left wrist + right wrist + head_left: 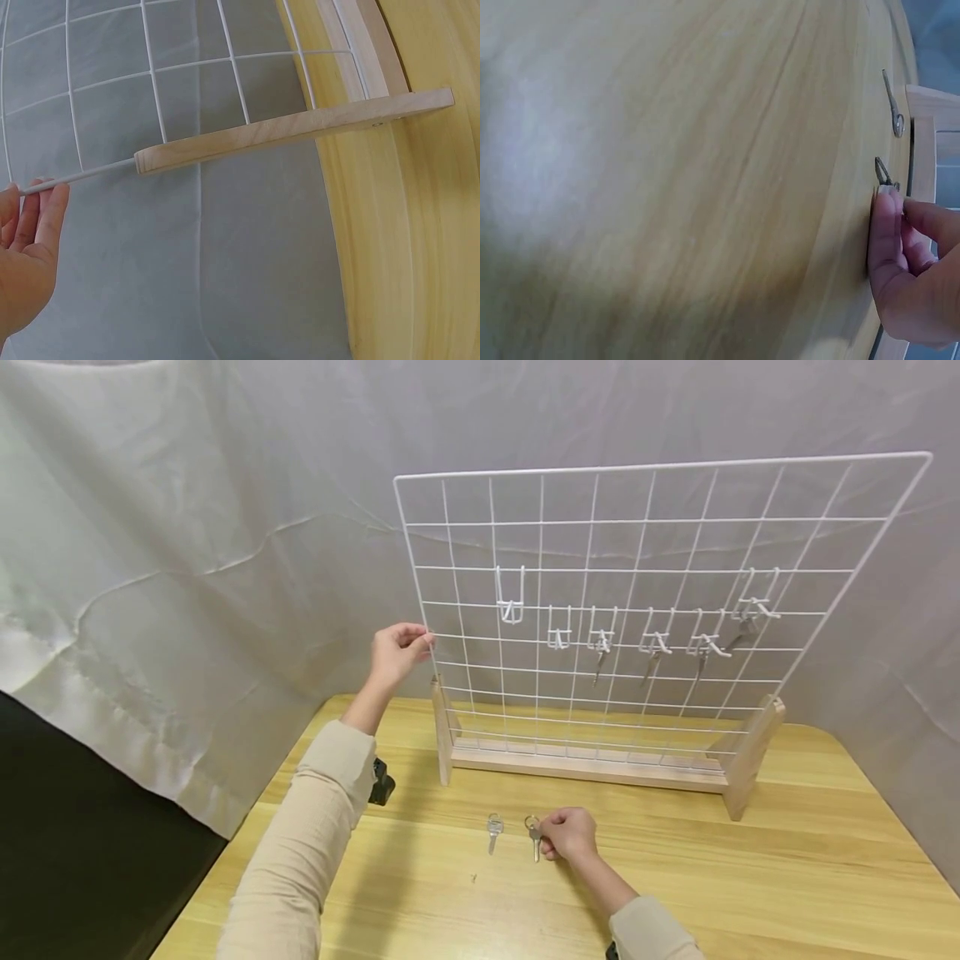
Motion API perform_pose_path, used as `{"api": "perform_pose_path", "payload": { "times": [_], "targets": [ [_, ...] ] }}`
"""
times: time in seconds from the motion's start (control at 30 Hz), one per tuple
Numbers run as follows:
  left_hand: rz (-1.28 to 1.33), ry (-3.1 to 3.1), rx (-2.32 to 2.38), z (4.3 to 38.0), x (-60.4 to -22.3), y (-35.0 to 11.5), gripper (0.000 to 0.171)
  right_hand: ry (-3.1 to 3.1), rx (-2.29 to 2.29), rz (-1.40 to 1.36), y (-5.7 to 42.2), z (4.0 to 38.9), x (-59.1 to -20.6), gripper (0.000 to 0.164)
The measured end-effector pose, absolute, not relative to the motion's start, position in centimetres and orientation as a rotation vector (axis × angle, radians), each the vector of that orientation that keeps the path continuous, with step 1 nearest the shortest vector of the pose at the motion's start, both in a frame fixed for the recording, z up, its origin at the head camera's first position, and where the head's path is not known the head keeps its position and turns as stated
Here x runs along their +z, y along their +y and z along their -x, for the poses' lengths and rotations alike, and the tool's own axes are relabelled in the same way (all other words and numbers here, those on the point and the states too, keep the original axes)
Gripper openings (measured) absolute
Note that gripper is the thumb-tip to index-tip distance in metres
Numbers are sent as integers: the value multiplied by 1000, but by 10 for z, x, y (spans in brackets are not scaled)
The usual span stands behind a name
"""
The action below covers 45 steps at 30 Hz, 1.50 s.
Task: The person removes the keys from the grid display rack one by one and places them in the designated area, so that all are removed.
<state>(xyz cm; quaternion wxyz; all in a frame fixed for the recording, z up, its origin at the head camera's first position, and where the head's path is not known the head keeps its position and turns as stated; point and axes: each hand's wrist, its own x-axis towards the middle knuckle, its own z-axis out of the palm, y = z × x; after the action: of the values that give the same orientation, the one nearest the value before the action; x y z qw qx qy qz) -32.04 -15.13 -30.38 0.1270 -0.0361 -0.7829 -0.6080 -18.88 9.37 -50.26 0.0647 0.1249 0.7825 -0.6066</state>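
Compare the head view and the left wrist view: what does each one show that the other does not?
Only the head view shows the right hand pinching a key on the table, a second key lying beside it, and the hooks on the grid, several with keys hanging. Only the left wrist view shows the wooden foot of the stand from close up and side-on. Both show the left hand gripping the edge wire of the white wire grid.

Your head camera looks down and forward at the wire grid (pixel 630 610) and table (pixel 787 860), while both wrist cameras see these same things very close.
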Motion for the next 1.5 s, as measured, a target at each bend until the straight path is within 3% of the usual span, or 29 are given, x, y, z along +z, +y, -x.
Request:
{"api": "perform_pose_path", "payload": {
  "times": [0.2,0.5,0.97,1.23,1.5],
  "targets": [
    [169,-2214,-1821,328,-315,-157,21,2487,-1744,-321,92,187,-507,14],
    [75,-2301,-1752,316,-300,-148,23,2660,-1581,-292,88,185,-507,22],
    [90,-2299,-1765,319,-303,-150,24,2655,-1658,-268,89,181,-506,22],
    [112,-2285,-1763,322,-303,-150,25,2459,-1832,-354,103,183,-488,11],
    [104,-2284,-1753,323,-307,-150,24,2507,-1943,-254,126,199,-447,14]
  ]
}}
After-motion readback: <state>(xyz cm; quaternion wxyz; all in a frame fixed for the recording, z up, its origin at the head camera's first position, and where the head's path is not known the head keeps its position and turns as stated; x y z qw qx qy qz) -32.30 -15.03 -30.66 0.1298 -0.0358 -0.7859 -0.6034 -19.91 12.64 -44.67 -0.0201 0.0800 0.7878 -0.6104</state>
